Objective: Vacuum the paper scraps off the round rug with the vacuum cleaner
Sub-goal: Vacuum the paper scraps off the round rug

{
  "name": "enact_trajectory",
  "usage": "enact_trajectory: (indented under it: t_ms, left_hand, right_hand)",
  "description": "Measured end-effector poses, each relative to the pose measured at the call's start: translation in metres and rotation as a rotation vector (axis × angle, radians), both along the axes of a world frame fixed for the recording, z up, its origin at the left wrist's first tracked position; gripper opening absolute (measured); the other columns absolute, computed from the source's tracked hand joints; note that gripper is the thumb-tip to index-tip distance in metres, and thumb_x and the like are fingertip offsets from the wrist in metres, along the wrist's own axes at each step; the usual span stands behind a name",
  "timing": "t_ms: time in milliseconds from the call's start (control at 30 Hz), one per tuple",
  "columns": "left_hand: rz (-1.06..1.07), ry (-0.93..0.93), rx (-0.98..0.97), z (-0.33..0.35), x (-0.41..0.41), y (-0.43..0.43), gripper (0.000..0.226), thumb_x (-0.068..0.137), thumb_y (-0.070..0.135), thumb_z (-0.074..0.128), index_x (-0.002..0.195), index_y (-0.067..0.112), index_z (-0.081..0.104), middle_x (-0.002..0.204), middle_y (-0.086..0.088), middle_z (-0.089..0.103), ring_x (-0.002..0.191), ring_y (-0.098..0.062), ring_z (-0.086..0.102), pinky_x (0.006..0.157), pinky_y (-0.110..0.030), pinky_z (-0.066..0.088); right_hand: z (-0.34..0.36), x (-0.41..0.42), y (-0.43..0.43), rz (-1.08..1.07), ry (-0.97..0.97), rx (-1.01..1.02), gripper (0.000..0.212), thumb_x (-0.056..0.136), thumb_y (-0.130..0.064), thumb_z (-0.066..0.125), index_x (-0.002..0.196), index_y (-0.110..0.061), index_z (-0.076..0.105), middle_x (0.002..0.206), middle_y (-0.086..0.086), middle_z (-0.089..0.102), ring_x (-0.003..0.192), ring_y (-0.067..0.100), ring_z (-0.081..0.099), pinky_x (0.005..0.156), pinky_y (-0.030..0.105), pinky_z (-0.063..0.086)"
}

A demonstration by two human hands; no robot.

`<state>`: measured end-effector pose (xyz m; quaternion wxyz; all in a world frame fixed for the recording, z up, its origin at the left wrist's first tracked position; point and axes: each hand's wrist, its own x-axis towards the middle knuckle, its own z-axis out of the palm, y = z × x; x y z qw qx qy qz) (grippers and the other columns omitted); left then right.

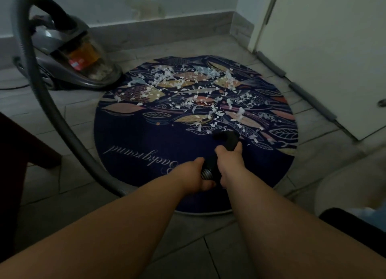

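Note:
A round dark-blue rug [135, 136] with a fish and leaf pattern lies on the tiled floor. White paper scraps [183, 84] cover its far half. A grey canister vacuum cleaner [71, 63] stands at the rug's far left edge. Its grey hose [41, 90] arcs down the left side and round to my hands. My left hand [196, 176] grips the ribbed hose end. My right hand [228, 163] grips the black nozzle handle just ahead of it. The black nozzle tip [226, 137] rests on the rug at the near edge of the scraps.
A white door [334, 48] with grey foam strips along its bottom stands at the right. A skirting board runs along the far wall. Dark furniture [12, 153] is at the left edge, and a dark seat edge [355, 224] sits at the lower right.

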<state>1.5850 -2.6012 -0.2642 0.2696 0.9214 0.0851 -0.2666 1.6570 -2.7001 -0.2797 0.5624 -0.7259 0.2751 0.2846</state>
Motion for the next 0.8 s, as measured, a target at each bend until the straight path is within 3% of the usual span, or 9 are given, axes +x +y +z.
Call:
enact_trajectory:
  t_ms: [167, 533, 800]
  left_hand:
    - [0.023, -0.029, -0.022, -0.002, 0.008, 0.0, 0.055, 0.085, 0.044, 0.064, 0.124, 0.015, 0.038, 0.116, -0.008, 0.057, 0.101, -0.023, 0.057, 0.076, -0.03, 0.042]
    - [0.112, -0.045, -0.027, -0.003, 0.008, 0.028, 0.051, 0.085, 0.04, 0.065, 0.119, 0.012, 0.04, 0.114, -0.01, 0.057, 0.099, -0.024, 0.057, 0.072, -0.026, 0.039]
    - [0.094, -0.018, -0.074, -0.01, 0.023, 0.013, 0.055, 0.084, 0.042, 0.065, 0.124, 0.015, 0.039, 0.116, -0.009, 0.057, 0.102, -0.023, 0.057, 0.076, -0.029, 0.042]
  right_hand:
    - [-0.001, 0.011, 0.001, 0.001, -0.001, 0.033, 0.082, 0.095, -0.03, 0.055, 0.154, -0.05, 0.002, 0.136, 0.013, 0.049, 0.105, 0.036, 0.058, 0.092, 0.057, 0.052]
    - [-0.004, 0.017, 0.035, 0.066, 0.009, 0.095, 0.082, 0.095, -0.029, 0.057, 0.155, -0.049, 0.003, 0.137, 0.01, 0.048, 0.105, 0.034, 0.058, 0.092, 0.055, 0.053]
    - [-0.002, 0.027, 0.021, -0.007, -0.032, -0.035, 0.082, 0.096, -0.027, 0.054, 0.155, -0.047, 0.001, 0.125, 0.012, 0.054, 0.094, 0.032, 0.059, 0.09, 0.053, 0.054]
